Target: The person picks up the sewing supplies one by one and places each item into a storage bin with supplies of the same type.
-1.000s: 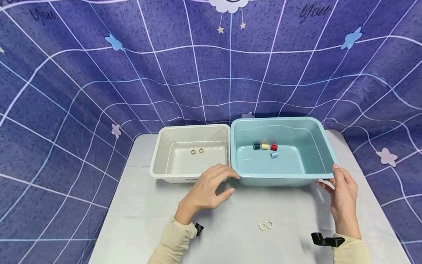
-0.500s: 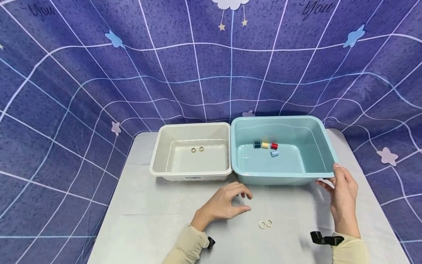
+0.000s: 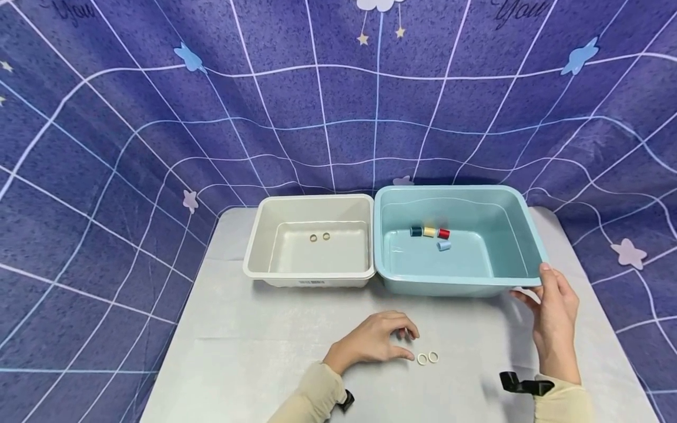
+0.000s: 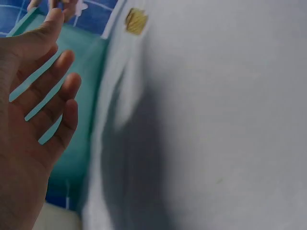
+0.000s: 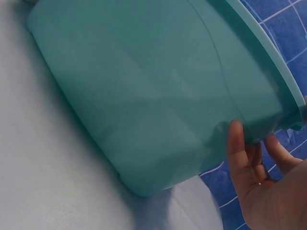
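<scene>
My left hand (image 3: 376, 338) is over the table, its fingers loosely bent, thumb and fingers apart with nothing between them. Close to the thumb tip, two pale rings (image 3: 433, 357) lie side by side on the table. At the front right corner of a light blue plastic basin (image 3: 455, 281), my right hand (image 3: 555, 311) grips the rim, thumb on top and fingers underneath. In the right wrist view, the fingers (image 5: 236, 139) lie against the basin's outer wall. Inside the basin are thread spools: dark (image 3: 416, 231), yellow (image 3: 429, 232), red (image 3: 443, 234) and light blue (image 3: 443, 246).
A white plastic basin (image 3: 309, 275) stands directly left of the blue one, with two gold-coloured rings (image 3: 326, 236) on its floor. A pale cloth (image 3: 238, 341) covers the table. A purple-blue grid-patterned curtain (image 3: 349, 106) hangs behind and at both sides.
My left hand has moved from the blue basin's front left corner, toward me and to the right, down beside the two pale rings. My right hand keeps its grip on the rim.
</scene>
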### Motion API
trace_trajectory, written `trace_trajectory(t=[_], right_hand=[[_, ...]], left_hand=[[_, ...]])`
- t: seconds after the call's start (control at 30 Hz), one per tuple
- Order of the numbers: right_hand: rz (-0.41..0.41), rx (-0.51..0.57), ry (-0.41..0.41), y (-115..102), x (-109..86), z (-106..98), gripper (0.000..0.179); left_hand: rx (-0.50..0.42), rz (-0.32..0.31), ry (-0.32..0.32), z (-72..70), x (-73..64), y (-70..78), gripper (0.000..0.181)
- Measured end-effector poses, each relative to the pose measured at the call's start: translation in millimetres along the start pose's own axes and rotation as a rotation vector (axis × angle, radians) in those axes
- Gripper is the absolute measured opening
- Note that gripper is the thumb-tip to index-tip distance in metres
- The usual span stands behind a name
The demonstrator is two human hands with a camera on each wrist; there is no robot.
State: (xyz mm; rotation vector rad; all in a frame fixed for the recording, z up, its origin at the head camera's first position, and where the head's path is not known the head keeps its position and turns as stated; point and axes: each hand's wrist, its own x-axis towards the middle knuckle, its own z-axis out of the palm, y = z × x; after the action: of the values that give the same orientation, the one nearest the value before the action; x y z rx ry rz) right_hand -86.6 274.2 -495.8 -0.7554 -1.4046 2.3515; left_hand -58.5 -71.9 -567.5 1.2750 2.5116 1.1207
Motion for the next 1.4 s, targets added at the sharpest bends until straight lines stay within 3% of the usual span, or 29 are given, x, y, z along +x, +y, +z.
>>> trace_trajectory(t=[0.2,0.37,0.9,1.1,1.4], right_hand=[[-0.008,0.008,-0.002,0,1.4,3,0.021],[-0.016,0.020,-0.017,0,1.3,5,0.020],[-0.030,0.019,0.002,2,0.4,3,0.021],[-0.038,0.008,0.007,3,0.9,2,0.021],[-0.043,-0.008,0.013,4,1.1,3,0.023]], left_hand=[[0.001,-0.034,-0.112,17.0,1.1,-2.5,0.039],[0.048,-0.026,-0.146,27.6,0.3,-5.9,0.041],[0.212,0.077,-0.095,49.4,-1.4,-16.2,0.047],[0.258,0.091,-0.064,54.9,-1.9,-17.7,0.042],[0.290,0.098,-0.066,56.9,-2.7,-17.3,0.029]])
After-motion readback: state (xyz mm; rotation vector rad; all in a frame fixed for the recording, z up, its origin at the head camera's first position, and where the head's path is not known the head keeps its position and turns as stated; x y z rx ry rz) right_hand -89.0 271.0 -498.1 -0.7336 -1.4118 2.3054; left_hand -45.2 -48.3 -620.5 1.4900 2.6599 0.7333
